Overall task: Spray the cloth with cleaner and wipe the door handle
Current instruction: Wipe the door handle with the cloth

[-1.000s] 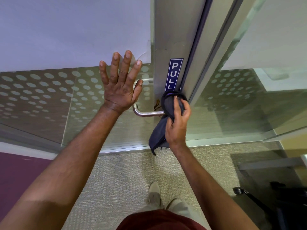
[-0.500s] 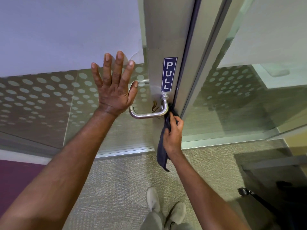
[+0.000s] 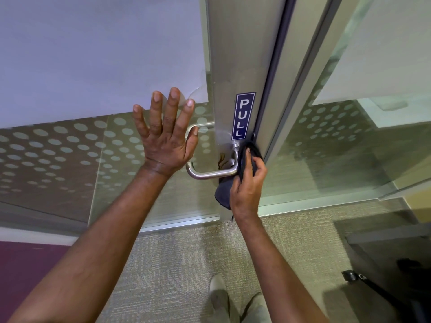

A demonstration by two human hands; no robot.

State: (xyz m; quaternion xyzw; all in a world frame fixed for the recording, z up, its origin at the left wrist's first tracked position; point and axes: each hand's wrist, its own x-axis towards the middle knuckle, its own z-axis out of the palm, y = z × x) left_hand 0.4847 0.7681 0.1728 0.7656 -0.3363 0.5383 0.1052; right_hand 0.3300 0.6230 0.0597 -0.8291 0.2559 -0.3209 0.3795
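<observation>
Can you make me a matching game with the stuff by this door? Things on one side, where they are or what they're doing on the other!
Things:
1. dark blue cloth
2. blue PULL sign
3. curved silver metal door handle
4. left hand

States:
A. spread flat against the dotted glass
B. stuck upright on the metal door frame
C. bunched in the right hand
D. sticking out sideways below the sign

Pairs: 1-C, 2-B, 3-D, 4-A
</observation>
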